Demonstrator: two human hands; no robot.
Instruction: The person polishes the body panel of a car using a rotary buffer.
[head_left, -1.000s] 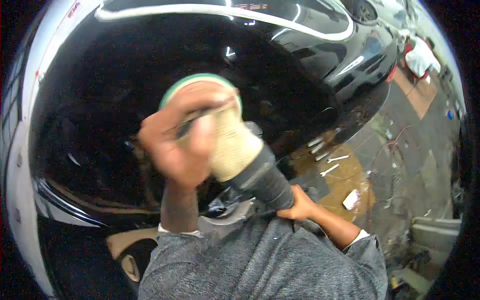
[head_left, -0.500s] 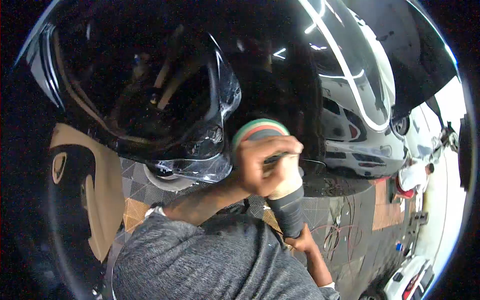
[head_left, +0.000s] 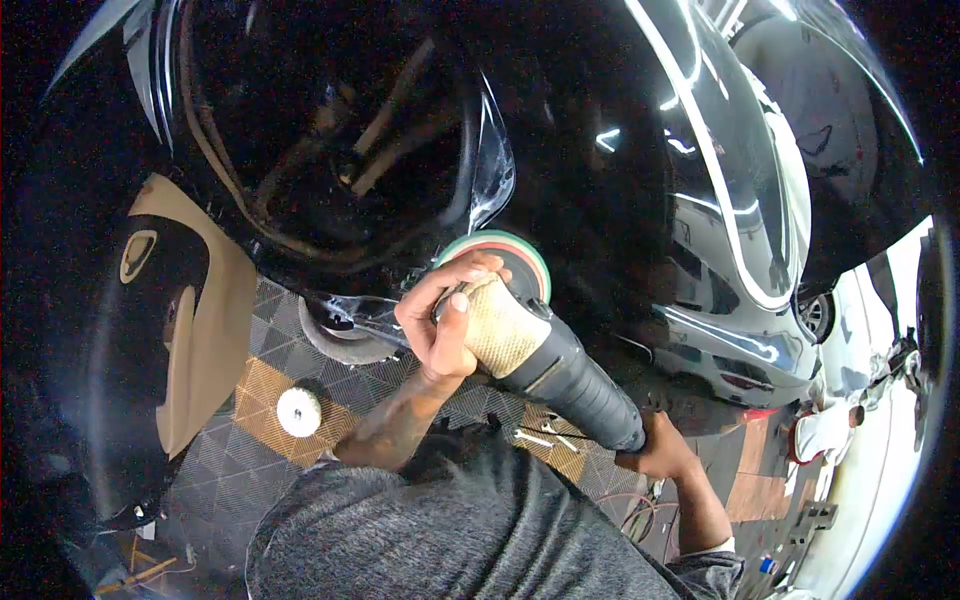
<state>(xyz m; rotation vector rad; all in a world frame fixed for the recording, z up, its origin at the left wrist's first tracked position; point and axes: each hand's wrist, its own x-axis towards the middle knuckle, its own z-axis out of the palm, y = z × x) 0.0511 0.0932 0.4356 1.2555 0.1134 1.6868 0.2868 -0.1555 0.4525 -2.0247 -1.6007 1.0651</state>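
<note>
A handheld polisher with a black body and a pale textured cover runs diagonally across the middle. Its round pad, edged in green and red, lies against the glossy black car panel. My left hand wraps round the head of the polisher near the pad. At the rear end of the tool, my right hand grips the handle. The pad's underside is hidden.
An open car door with tan trim stands at the left. On the tiled floor lie a round white pad and wrenches. Another person in white is at the far right, near a red hose.
The view has swung along the car toward the door opening. The polisher has moved with both hands, and its pad now sits beside the panel's edge near the opening.
</note>
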